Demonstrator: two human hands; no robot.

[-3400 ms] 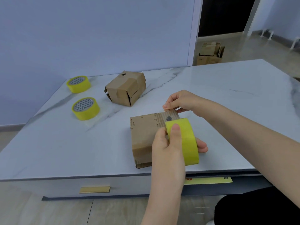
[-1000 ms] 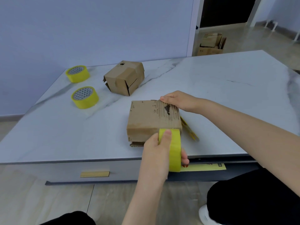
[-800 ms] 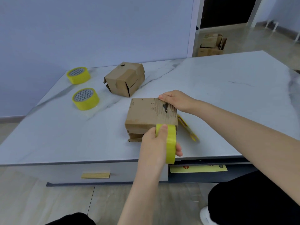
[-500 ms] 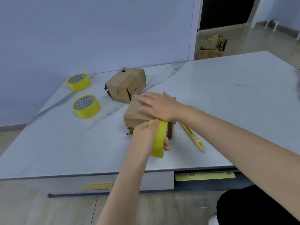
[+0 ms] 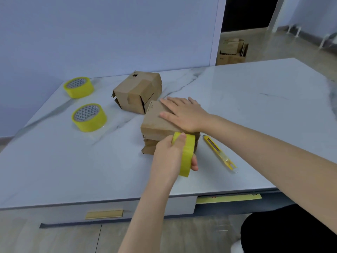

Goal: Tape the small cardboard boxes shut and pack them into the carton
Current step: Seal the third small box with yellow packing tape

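The box [image 5: 158, 121] is sitting mid-table [image 5: 255, 106], toward the near edge. At its 11 o'clock a far box [image 5: 138, 92] is sitting just beside it, loose flaps facing 6 o'clock; whether the two are touching cannot be told. A near spare roll [image 5: 89, 117] is lying flat at 9 o'clock, well apart, and a far spare roll [image 5: 78, 87] at 10 o'clock. A yellow knife [image 5: 219, 155] is lying near the box at 4 o'clock, its long axis running from 11 to 5 o'clock. Cartons [image 5: 232, 52] are standing on the floor at 1 o'clock.

The box's top is being pressed by the right hand [image 5: 184, 114], whose fingers are lying straight and flat, pointing to 10 o'clock. A roll [image 5: 187, 154] is being gripped on edge by the left hand [image 5: 169, 157], thumb on the band and fingers curled round it, against the box's near right corner. The box's near face is turned to 6 o'clock and is being partly hidden by that hand. The long axis of the box cannot be told under the hands.
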